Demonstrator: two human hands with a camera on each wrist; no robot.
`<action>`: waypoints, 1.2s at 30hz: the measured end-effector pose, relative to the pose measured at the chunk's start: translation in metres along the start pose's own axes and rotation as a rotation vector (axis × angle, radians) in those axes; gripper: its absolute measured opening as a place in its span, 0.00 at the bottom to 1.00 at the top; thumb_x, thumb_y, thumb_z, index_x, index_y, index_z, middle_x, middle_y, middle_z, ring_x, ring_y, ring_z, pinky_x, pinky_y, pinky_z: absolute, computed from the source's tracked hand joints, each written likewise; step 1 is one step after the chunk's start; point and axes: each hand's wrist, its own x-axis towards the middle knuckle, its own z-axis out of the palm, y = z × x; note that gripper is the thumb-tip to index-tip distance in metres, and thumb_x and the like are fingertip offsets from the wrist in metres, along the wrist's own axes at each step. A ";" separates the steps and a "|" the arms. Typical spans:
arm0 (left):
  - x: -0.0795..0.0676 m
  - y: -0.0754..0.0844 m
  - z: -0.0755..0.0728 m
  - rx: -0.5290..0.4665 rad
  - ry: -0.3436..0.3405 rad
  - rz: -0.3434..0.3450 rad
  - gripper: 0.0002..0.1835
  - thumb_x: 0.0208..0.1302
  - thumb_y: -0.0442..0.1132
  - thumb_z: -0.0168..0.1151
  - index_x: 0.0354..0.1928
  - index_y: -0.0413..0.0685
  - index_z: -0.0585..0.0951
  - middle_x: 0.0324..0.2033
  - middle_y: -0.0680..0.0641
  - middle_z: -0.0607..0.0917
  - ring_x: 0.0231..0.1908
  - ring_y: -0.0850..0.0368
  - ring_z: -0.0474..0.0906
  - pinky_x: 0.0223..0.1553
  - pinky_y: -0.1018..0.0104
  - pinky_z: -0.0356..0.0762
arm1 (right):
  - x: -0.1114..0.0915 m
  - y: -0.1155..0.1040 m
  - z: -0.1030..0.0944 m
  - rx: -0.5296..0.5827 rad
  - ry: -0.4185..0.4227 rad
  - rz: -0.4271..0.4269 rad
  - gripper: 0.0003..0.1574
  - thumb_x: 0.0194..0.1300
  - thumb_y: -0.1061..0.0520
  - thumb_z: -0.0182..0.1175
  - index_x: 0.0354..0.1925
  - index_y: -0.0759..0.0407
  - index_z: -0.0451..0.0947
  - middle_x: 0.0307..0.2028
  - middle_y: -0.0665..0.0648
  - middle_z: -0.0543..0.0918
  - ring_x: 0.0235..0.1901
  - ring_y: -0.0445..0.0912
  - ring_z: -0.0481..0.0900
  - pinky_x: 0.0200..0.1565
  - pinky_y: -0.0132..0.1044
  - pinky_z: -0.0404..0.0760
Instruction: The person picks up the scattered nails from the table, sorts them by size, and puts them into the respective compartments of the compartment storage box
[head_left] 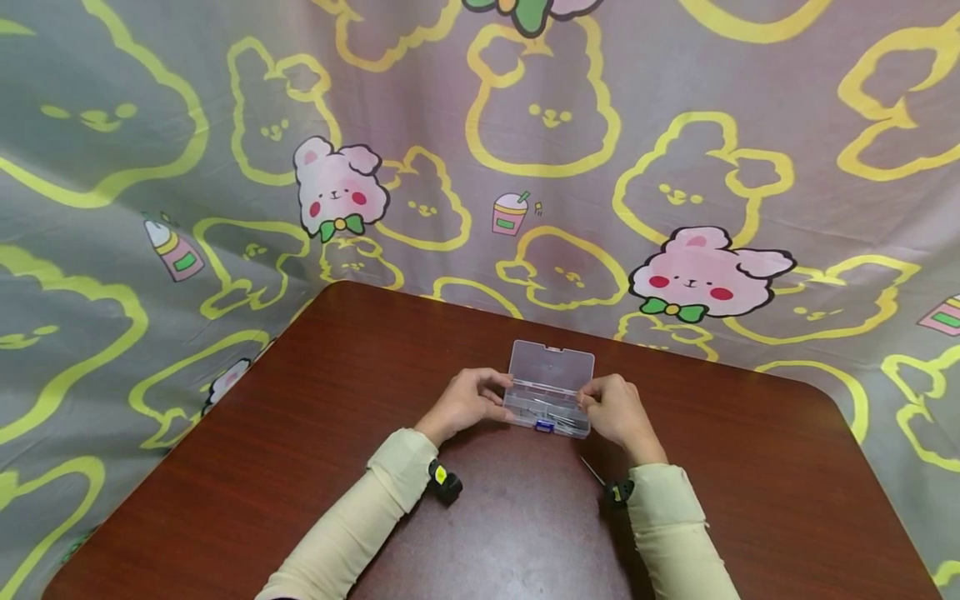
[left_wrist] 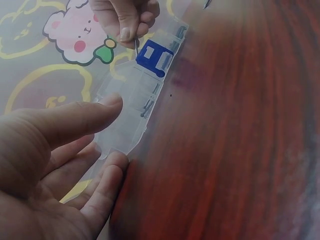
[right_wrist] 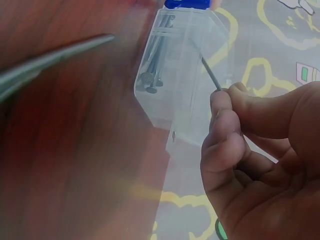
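A clear plastic box [head_left: 527, 412] with a blue latch [head_left: 544, 426] sits on the table, its lid [head_left: 551, 367] raised at the back. Several metal nails [right_wrist: 156, 65] lie inside, their flat heads showing in the right wrist view. My left hand [head_left: 467, 402] holds the box's left end, thumb toward the front and fingers around the side. Between thumb and fingertips, my right hand [head_left: 618, 412] pinches a thin nail [right_wrist: 211, 72] over the box's right part. Its upper end is hidden by the fingers.
The brown wooden table [head_left: 337, 400] has a rounded back edge against a patterned curtain [head_left: 420, 100]. A thin pointed metal piece [right_wrist: 60, 55] lies on the right, near the right wrist. Each wrist carries a small black camera.
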 end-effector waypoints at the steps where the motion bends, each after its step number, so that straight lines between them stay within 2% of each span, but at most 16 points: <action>1: 0.000 0.000 0.000 0.000 0.000 0.000 0.25 0.45 0.29 0.82 0.48 0.39 0.85 0.57 0.46 0.83 0.37 0.52 0.83 0.36 0.65 0.81 | 0.001 -0.001 0.001 -0.009 -0.003 -0.005 0.12 0.66 0.67 0.60 0.26 0.62 0.84 0.21 0.52 0.76 0.22 0.46 0.69 0.24 0.39 0.68; 10: -0.001 0.001 0.002 0.006 -0.004 -0.005 0.25 0.45 0.28 0.82 0.49 0.39 0.85 0.57 0.46 0.83 0.38 0.53 0.83 0.36 0.65 0.82 | 0.005 0.000 0.005 -0.070 0.003 -0.036 0.09 0.67 0.65 0.63 0.30 0.60 0.87 0.25 0.51 0.81 0.25 0.46 0.72 0.27 0.39 0.71; 24: -0.001 0.000 0.000 0.003 -0.003 0.003 0.25 0.44 0.28 0.82 0.49 0.38 0.85 0.57 0.46 0.83 0.39 0.49 0.83 0.36 0.65 0.82 | -0.006 -0.002 0.001 -0.033 0.004 0.030 0.07 0.68 0.61 0.65 0.36 0.61 0.89 0.33 0.54 0.86 0.27 0.48 0.73 0.29 0.40 0.71; 30: -0.001 0.000 0.000 0.011 0.001 0.007 0.25 0.44 0.29 0.82 0.48 0.39 0.85 0.56 0.46 0.84 0.39 0.50 0.83 0.36 0.65 0.82 | -0.015 0.000 -0.005 -0.013 -0.005 0.065 0.08 0.68 0.61 0.65 0.34 0.62 0.88 0.28 0.53 0.83 0.23 0.47 0.71 0.25 0.40 0.69; 36: -0.001 0.000 0.000 0.012 -0.001 -0.004 0.25 0.44 0.29 0.82 0.48 0.39 0.85 0.56 0.47 0.84 0.39 0.50 0.83 0.37 0.64 0.82 | -0.024 0.003 -0.009 -0.028 -0.023 0.073 0.08 0.67 0.60 0.66 0.32 0.62 0.88 0.26 0.51 0.83 0.24 0.46 0.71 0.27 0.40 0.70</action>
